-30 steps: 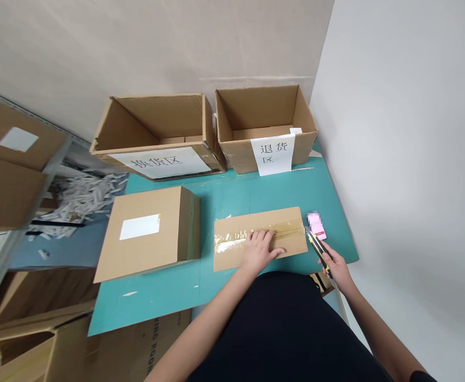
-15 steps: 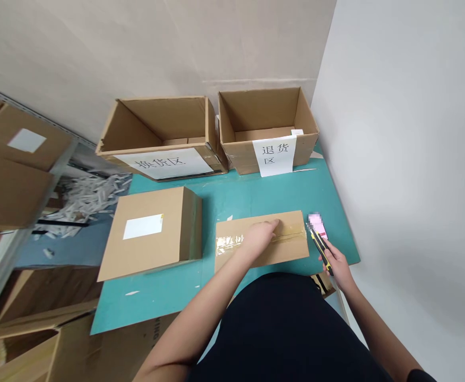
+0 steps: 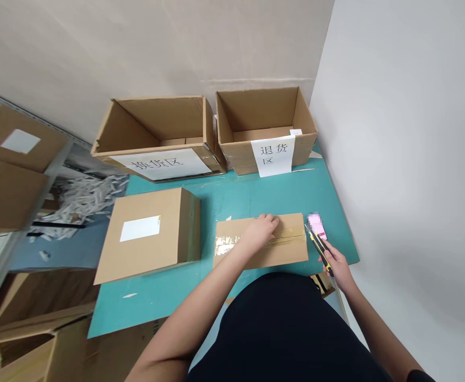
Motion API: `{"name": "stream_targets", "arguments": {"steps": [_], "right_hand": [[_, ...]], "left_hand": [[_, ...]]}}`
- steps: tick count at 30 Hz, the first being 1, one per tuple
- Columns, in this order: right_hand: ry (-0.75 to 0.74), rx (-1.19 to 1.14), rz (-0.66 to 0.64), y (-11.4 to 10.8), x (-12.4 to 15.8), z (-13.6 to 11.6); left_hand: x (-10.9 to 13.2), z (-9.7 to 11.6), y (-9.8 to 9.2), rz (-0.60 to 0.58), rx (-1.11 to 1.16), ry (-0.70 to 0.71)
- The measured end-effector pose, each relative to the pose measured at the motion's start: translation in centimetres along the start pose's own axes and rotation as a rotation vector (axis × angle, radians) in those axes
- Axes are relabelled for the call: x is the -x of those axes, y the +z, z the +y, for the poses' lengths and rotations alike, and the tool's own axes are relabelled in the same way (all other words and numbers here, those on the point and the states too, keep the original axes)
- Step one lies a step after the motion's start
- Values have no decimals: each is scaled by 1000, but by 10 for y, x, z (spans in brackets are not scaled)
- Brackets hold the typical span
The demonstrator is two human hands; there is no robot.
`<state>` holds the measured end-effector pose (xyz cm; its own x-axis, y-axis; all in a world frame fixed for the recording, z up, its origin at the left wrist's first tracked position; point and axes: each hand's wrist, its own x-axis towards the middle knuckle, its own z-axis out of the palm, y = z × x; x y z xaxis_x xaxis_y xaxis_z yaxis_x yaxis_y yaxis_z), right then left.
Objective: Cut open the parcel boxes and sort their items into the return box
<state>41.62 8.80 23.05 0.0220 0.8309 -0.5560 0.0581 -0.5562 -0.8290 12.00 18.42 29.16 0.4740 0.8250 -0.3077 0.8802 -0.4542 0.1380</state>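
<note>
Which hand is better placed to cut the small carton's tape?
Probably the right hand: it holds the utility knife beside the carton. The left hand rests on the carton and seems better suited to steadying it.

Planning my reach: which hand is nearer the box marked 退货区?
Left. The left hand is on the taped carton, in front of that box; the right hand is farther off, front-right.

Box (image 3: pixel 284 254) between carton (image 3: pixel 161 249) and cutter (image 3: pixel 320 248)

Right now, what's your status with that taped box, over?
Left hand resting on taped box. Right hand holding utility knife. Left hand covering part of the tape; pink item close by the knife.
</note>
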Motion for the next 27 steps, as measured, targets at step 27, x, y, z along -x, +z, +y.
{"name": "stream_targets", "arguments": {"steps": [27], "right_hand": [[46, 104, 8, 5, 5, -14]], "left_hand": [[15, 28, 68, 144, 108, -94]]}}
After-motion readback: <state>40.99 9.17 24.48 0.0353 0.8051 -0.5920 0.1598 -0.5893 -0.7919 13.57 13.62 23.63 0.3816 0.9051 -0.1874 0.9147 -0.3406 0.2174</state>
